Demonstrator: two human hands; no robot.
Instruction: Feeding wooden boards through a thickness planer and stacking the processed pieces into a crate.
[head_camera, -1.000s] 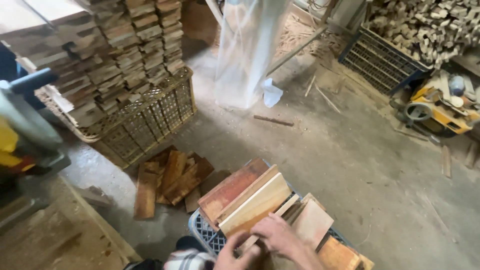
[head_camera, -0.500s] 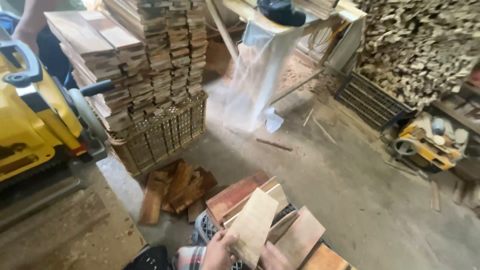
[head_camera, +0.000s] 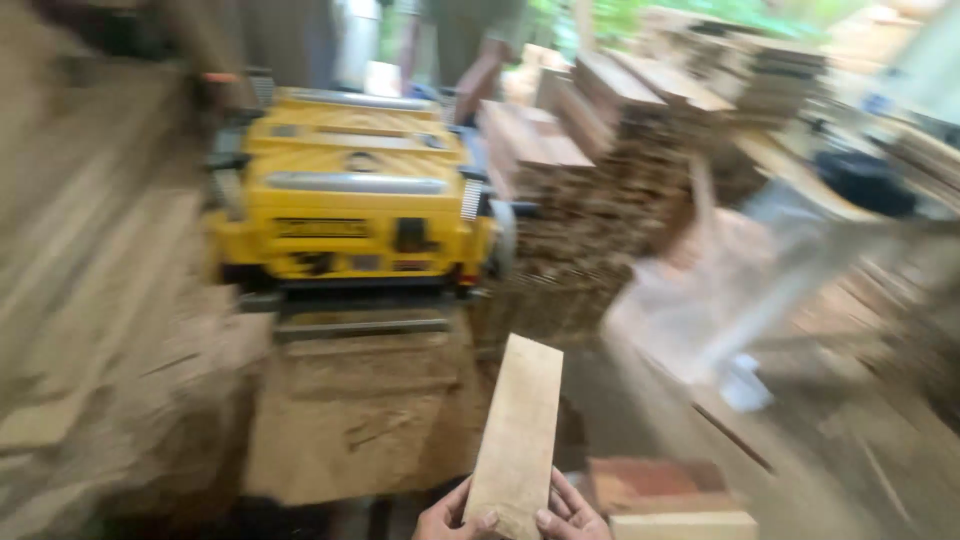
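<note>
A pale wooden board (head_camera: 518, 437) stands lengthwise in front of the person, its near end pinched between both hands at the bottom edge of the view and its far end pointing towards the yellow planing machine (head_camera: 355, 200). The left hand (head_camera: 452, 518) clasps the board's lower left corner with thumb and fingers wrapped on it; the right hand (head_camera: 572, 512) grips the lower right corner the same way, so the board is steadied from both sides and kept straight, in line with the machine's low front opening. The board is held in the air, above the sawdust-covered desk (head_camera: 350, 420) that runs out from the machine's front. Just right of the hands lie more short boards (head_camera: 660, 495), reddish and pale, stacked flat within easy reach. Behind the machine rises a tall pile of cut wood (head_camera: 600, 190), laid in neat layers. At the top of the view another person's arm (head_camera: 480, 75) hangs near the pile; the picture is badly blurred, so it probably rests on the wood, though I cannot be sure
</note>
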